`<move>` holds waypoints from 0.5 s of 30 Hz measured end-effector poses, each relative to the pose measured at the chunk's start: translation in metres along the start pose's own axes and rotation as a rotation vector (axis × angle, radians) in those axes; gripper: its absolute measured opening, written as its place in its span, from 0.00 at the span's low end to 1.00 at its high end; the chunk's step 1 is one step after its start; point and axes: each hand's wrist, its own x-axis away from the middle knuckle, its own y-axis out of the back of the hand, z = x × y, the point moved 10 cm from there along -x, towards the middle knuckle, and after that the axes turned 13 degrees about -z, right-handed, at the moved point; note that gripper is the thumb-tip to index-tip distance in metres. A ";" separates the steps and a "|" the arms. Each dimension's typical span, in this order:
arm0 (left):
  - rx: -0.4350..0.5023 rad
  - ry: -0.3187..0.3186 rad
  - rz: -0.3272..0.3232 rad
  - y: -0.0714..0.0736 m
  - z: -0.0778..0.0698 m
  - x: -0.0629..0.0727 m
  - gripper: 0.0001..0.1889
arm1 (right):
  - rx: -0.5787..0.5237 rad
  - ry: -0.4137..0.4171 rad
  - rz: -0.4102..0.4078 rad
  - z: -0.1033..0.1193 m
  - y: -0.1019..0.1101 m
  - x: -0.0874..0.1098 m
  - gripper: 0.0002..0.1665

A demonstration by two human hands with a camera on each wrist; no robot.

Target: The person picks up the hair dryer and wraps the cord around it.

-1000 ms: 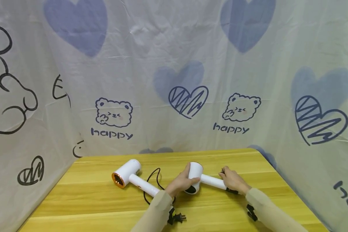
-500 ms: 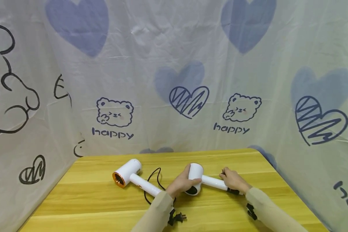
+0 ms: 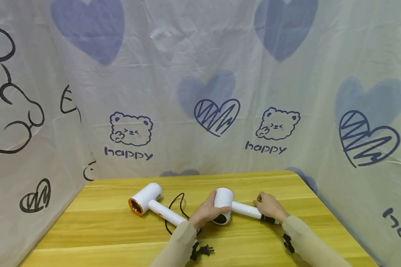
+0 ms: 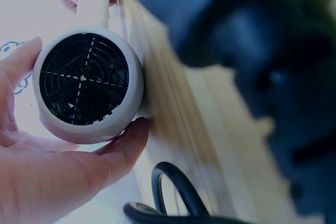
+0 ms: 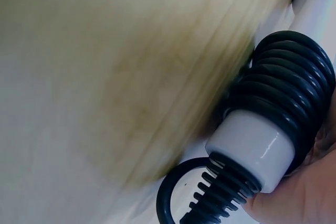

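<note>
The right hair dryer (image 3: 240, 208) is sitting right of centre beyond a near black plug (image 3: 206, 250), with your left hand (image 3: 205, 212) gripping its head, your right hand (image 3: 270, 206) curling beside the wound cord (image 5: 291, 77), its exact hold unclear, and a second dryer (image 3: 153, 204) lying left, before the far cloth (image 3: 177, 163).

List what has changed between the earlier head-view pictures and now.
Very little: the dark bit at the fingertips of the right hand no longer shows; whether it was let go or is hidden, I cannot tell. Nothing else clearly moved. The left hand still holds the right-side hair dryer, black cord still circles its handle, and the copper-rimmed hair dryer and plug lie where they were.
</note>
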 end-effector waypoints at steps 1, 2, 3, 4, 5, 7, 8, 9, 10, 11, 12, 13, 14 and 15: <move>0.003 0.001 0.002 0.000 0.000 0.000 0.49 | 0.006 0.000 -0.007 -0.001 0.000 -0.001 0.16; 0.001 0.002 0.001 0.000 0.001 0.000 0.49 | 0.011 0.001 -0.012 -0.001 -0.001 -0.002 0.16; 0.004 0.000 0.005 0.001 0.001 0.001 0.49 | 0.019 0.002 -0.016 -0.001 0.000 -0.002 0.16; 0.008 -0.001 0.010 0.000 0.001 0.001 0.49 | 0.025 -0.001 -0.017 -0.002 0.000 -0.002 0.16; 0.004 -0.004 0.010 0.001 0.001 0.001 0.49 | 0.035 -0.006 -0.016 -0.002 0.000 -0.002 0.16; -0.001 -0.008 0.012 0.001 0.001 0.002 0.48 | 0.048 -0.015 -0.009 -0.002 0.000 -0.001 0.16; 0.000 -0.007 0.014 0.002 0.001 0.002 0.48 | 0.055 -0.014 -0.006 -0.002 0.000 -0.001 0.17; 0.001 -0.005 0.017 0.002 0.001 0.003 0.47 | 0.063 -0.015 -0.002 -0.001 0.000 -0.001 0.17; 0.002 0.001 0.018 0.002 0.002 0.003 0.47 | 0.070 -0.018 0.000 -0.002 0.001 0.000 0.18; 0.005 0.005 0.020 0.002 0.002 0.003 0.47 | 0.079 -0.018 -0.001 -0.002 0.001 0.000 0.18; 0.003 0.015 0.023 0.003 0.003 0.003 0.46 | 0.084 -0.018 -0.006 -0.002 0.002 0.001 0.19; -0.004 0.028 0.024 0.004 0.004 0.003 0.45 | 0.088 -0.018 -0.010 -0.002 0.003 0.001 0.19; -0.014 0.041 0.025 0.005 0.006 0.003 0.45 | 0.094 -0.019 -0.015 -0.003 0.004 0.001 0.19; -0.027 0.053 0.026 0.006 0.007 0.004 0.44 | 0.097 -0.023 -0.020 -0.003 0.005 0.001 0.20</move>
